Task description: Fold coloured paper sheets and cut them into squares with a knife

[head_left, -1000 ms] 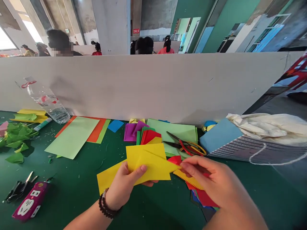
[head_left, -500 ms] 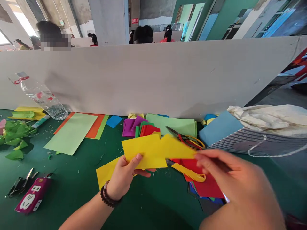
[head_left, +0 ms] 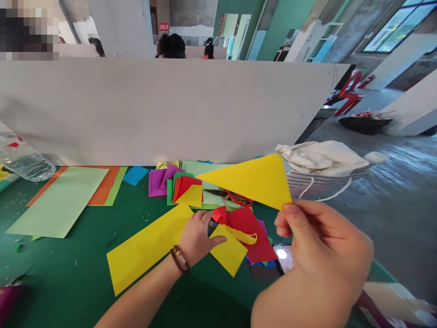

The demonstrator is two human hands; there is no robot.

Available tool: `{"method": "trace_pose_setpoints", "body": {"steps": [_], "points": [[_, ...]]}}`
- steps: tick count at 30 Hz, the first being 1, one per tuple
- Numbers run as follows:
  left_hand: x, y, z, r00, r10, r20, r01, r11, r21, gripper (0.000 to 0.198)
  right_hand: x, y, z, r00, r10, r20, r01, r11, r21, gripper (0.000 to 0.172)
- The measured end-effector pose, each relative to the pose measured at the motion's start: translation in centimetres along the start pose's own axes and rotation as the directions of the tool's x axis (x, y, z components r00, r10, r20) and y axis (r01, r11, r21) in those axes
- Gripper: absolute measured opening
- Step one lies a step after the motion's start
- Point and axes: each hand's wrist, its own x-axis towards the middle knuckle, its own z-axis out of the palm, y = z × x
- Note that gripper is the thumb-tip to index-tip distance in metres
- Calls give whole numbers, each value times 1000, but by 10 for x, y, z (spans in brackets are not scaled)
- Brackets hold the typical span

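1. Surface: green work table [head_left: 64, 278], littered with paper scraps and coloured sheets. White partition board [head_left: 164, 109] along the far edge, at 12 o'clock.
2. Room: bare concrete floor [head_left: 375, 218] at 2 o'clock past the table end. Red chairs [head_left: 346, 93] further off in the same direction. Dark hair of a co-worker [head_left: 170, 45] above the partition.
3. Yellow paper triangle [head_left: 251, 182]: lifted off the table, right of centre. Tip toward 9 o'clock, long axis nearly level, running 9 to 3.
4. Right hand [head_left: 324, 259]: clenched in a pinch, thumb and fingers on the triangle's lower corner.
5. Left hand [head_left: 197, 237]: fingers loosely curled, down on the end of a yellow paper strip [head_left: 143, 250]. Firmness of grip impossible to tell.
6. Around: red paper [head_left: 251, 234] and a small yellow paper piece [head_left: 228, 249] just beside the left hand; stack of coloured paper squares [head_left: 177, 187] toward 12 o'clock.
7. In the way: triangle overlapping the view of a white cloth bag [head_left: 317, 157]; red-handled scissors [head_left: 235, 198] just below its edge.
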Motion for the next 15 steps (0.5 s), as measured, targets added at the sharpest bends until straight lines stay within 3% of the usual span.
{"method": "trace_pose_setpoints", "body": {"steps": [3, 5, 7, 11, 15], "points": [[-19, 22, -25, 996, 93, 5, -92, 986, -137, 73, 7, -20, 12, 995, 90, 47, -94, 991, 97, 32], [-32, 37, -44, 992, 124, 33, -81, 806, -586, 61, 9, -29, 25, 972, 121, 203, -152, 978, 143, 36], [-39, 47, -60, 996, 64, -63, -89, 663, -743, 45, 9, -32, 37, 931, 133, 340, -195, 968, 157, 39], [-38, 49, -77, 969, -161, -186, -63, 570, -819, 26, 8, -28, 51, 901, 140, 412, -206, 971, 121, 39], [-34, 44, -80, 970, -172, -171, -58, 520, -852, 22, 7, -28, 58, 926, 153, 344, -210, 969, 134, 35]]}}
